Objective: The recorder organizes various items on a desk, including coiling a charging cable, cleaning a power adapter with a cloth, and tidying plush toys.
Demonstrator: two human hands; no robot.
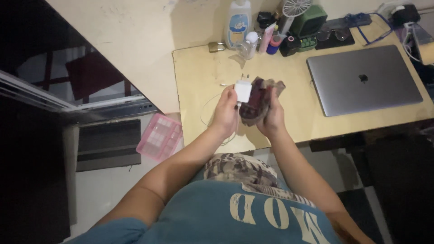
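Note:
My left hand [224,113] holds a white plug-in charger block [243,91] with its prongs pointing up, above the near part of a pale wooden desk [199,77]. A thin white cable [209,113] loops from it down over the desk's front edge. My right hand [271,118] grips a crumpled dark red cloth [257,100] pressed against the side of the charger. Both hands are close together, fingers curled around what they hold.
A closed grey laptop [364,79] lies on the right of the desk. Along the back stand a large white bottle [238,22], a small clear bottle [248,44], a padlock [216,46], a green box [308,20], glasses [332,34] and a small fan [296,7]. A pink tray [159,136] lies on the floor to the left.

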